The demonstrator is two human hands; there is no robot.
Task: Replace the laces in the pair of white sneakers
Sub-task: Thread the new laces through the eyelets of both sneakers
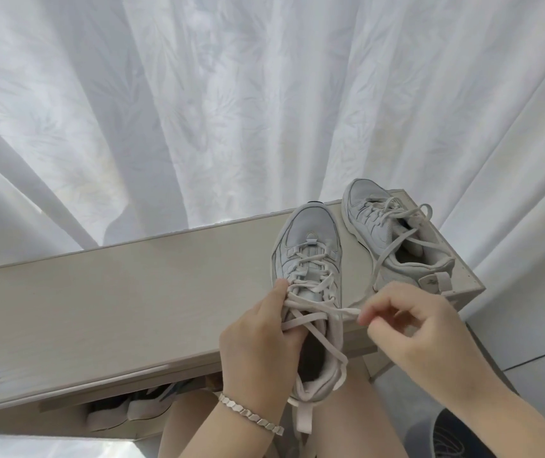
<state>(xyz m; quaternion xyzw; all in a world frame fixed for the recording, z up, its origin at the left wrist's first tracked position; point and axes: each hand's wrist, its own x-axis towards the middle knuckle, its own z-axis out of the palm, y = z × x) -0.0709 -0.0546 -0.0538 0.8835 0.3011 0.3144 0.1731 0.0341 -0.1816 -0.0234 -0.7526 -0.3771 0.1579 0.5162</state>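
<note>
Two white sneakers stand on a pale wooden cabinet top (132,302). The near sneaker (311,239) points away from me, its heel hanging over the front edge above my lap. My left hand (258,342) holds its left side by the upper eyelets, thumb up against the lacing. My right hand (420,328) pinches the end of its white lace (327,310), drawn out to the right. Another loose lace end trails over the shoe's opening. The far sneaker (393,233) sits at the right corner with loosened laces.
A white curtain (231,110) hangs right behind the cabinet. More shoes (139,409) sit on a shelf below the top. My bare knees are under the near sneaker. A dark patterned object (456,438) lies at bottom right on the floor.
</note>
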